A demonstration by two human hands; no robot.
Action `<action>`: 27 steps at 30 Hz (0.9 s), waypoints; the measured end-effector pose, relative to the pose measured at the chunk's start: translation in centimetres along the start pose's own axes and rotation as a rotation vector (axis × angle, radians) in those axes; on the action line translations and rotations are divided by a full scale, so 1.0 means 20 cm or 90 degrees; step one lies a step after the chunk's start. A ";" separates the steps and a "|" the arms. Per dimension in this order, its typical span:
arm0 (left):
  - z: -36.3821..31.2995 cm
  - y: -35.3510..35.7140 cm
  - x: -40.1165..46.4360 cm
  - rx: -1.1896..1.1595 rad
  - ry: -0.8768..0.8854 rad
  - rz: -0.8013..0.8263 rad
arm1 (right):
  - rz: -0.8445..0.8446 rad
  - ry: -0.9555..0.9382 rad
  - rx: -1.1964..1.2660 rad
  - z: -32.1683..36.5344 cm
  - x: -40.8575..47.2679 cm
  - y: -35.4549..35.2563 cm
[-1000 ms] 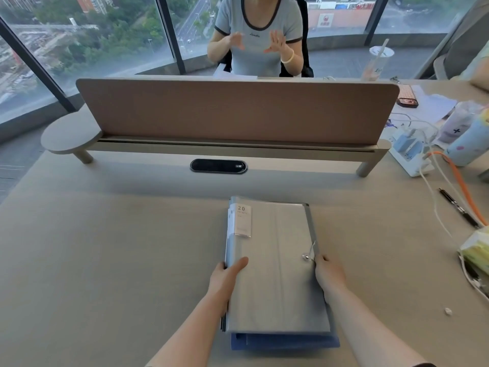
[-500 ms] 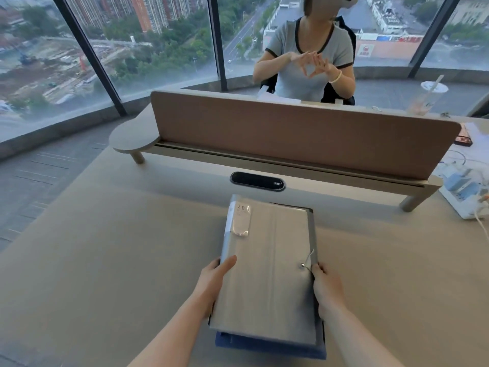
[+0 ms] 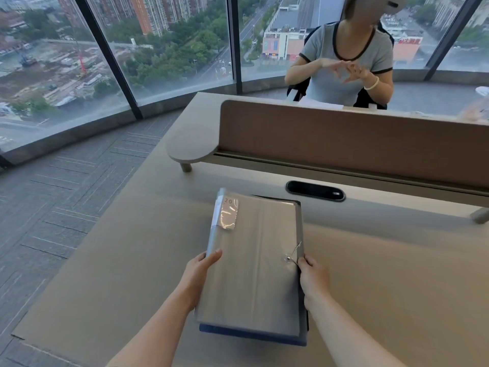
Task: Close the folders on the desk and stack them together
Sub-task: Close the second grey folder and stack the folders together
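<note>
A closed grey folder [image 3: 254,263] lies on top of a stack on the desk [image 3: 397,274], with a clear "20" label [image 3: 229,213] at its far left corner. Under it a blue folder [image 3: 251,335] shows along the near edge and a dark one along the right edge. My left hand [image 3: 199,274] grips the stack's left edge, thumb on the grey cover. My right hand [image 3: 313,280] grips the right edge beside the string clasp [image 3: 288,258]. The fingers under the stack are hidden.
A brown divider panel [image 3: 344,144] on a raised shelf [image 3: 190,151] crosses the desk behind the stack, with a black cable slot [image 3: 315,191] in front of it. A person sits beyond the divider. The desk's left edge and grey carpet [image 3: 53,207] lie to the left.
The view has swung to the left and the stack now sits nearer the desk's left side. Both hands keep the same grip on the stack's edges.
</note>
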State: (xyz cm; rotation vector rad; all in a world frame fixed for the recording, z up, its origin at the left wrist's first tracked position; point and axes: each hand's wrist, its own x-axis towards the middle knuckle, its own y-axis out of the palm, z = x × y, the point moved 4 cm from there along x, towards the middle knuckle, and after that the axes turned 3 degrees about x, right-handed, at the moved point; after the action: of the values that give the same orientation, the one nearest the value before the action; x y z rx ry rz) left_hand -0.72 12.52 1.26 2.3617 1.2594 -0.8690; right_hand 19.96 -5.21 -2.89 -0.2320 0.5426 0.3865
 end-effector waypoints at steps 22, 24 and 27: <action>-0.04 -0.62 0.32 0.018 -0.013 -0.004 | 0.032 0.011 -0.298 -0.11 -0.02 0.65; -0.04 -0.63 0.33 0.032 -0.004 -0.017 | 0.038 0.017 -0.337 -0.12 0.00 0.66; -0.04 -0.62 0.34 0.053 0.000 -0.029 | 0.033 0.021 -0.376 -0.11 0.01 0.65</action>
State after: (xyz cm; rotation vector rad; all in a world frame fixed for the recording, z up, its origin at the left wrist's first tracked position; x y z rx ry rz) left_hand -7.88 24.18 -2.46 2.4057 1.3049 -0.9527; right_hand 13.63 5.94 -6.38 -0.7946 0.4568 0.5896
